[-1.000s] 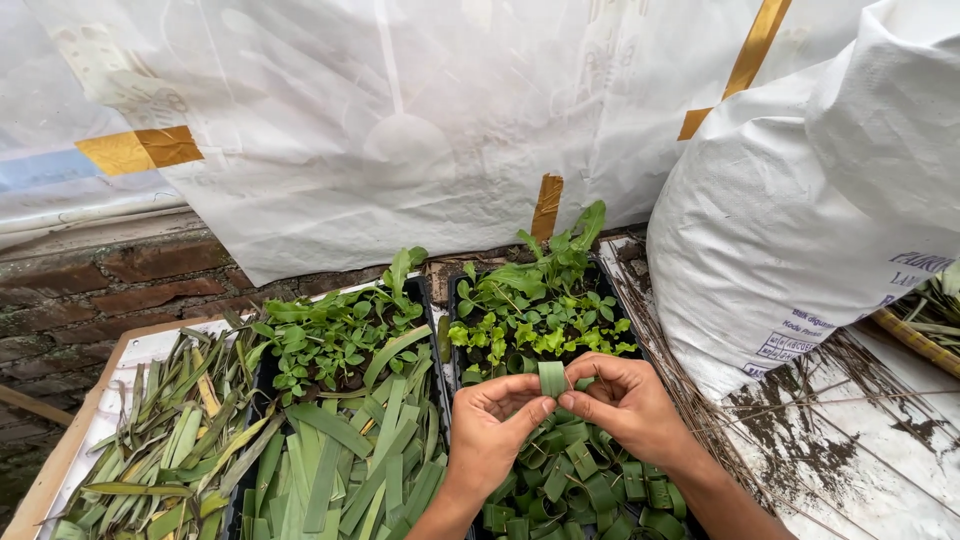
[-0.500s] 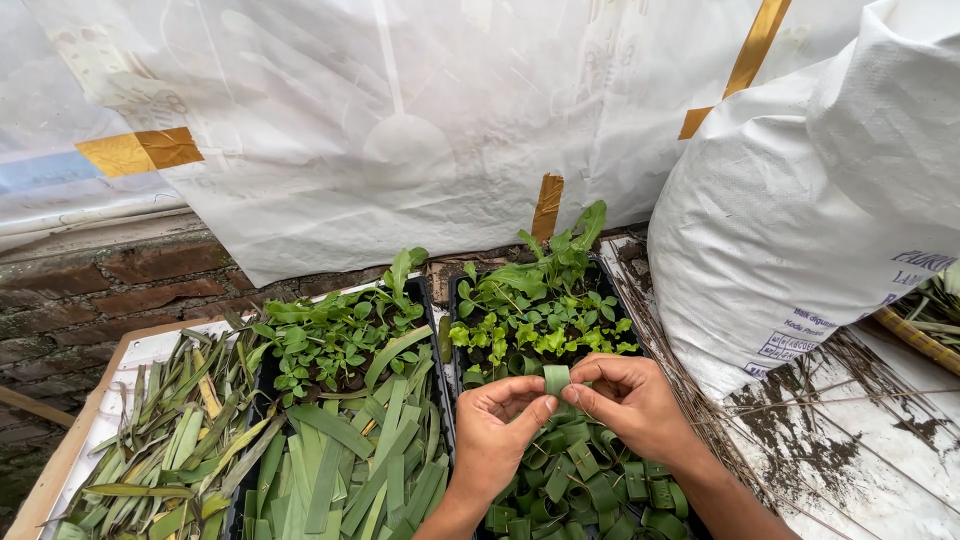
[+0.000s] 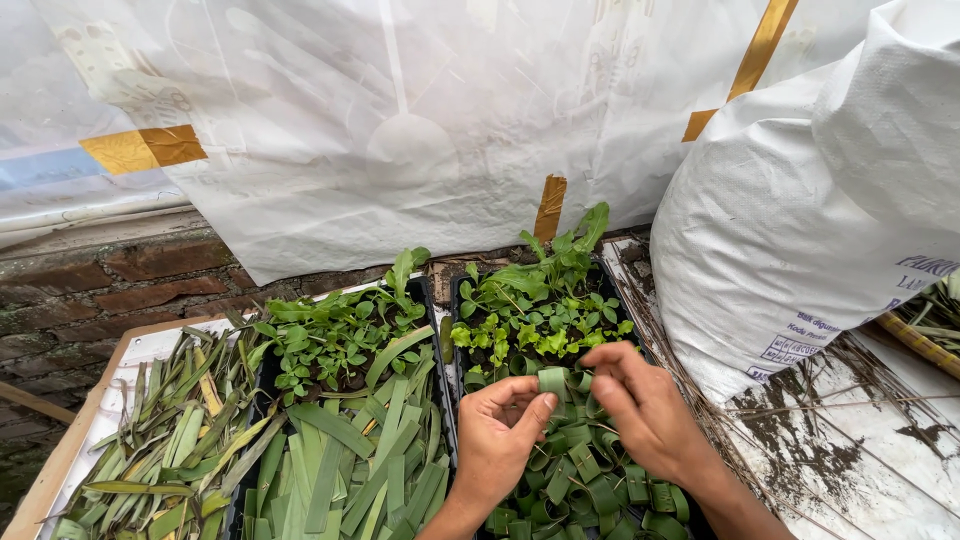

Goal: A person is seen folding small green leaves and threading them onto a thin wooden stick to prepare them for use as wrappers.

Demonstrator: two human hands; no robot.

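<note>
The left hand (image 3: 497,437) and right hand (image 3: 645,408) pinch one leaf strip (image 3: 553,381) into a loop over the black tray (image 3: 455,300), already holding many loops, while flat strips (image 3: 345,470) wait unrolled.

Left hand (image 3: 500,435): bare, no glove, no ring or band visible on the fingers.
Right hand (image 3: 645,410): bare, no glove, no ring visible.
Left forearm: uncovered to the bottom frame edge; no sleeve or cuff in view.
Right forearm: uncovered to the bottom frame edge; no sleeve or cuff in view.
Wrists: no watch, bracelet or strap seen.
Fingernails: short; finer detail too small to tell.
</note>
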